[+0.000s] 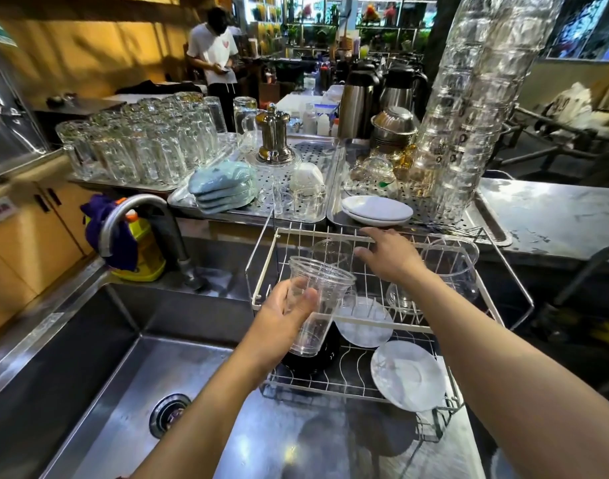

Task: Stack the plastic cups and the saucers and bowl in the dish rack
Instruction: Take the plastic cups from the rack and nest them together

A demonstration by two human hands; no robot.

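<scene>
Task is judged roughly at its midpoint. One clear plastic cup (315, 305) is held in the left hand (282, 319), fingers wrapped round its wall, tilted over the front-left corner of the white wire dish rack (365, 392). The right hand (387, 254) is stretched over the upper tier, fingers spread and empty, just beside a second plastic cup (332, 250) standing there. A clear jug (451, 264) is seen at the upper tier's right. On the lower tier, one saucer (363, 323) and another saucer (408, 375) are left leaning apart, unstacked, and a dark bowl (313, 354) is partly hidden behind the held cup. Cups not yet nested; saucers and bowl still to be stacked.
</scene>
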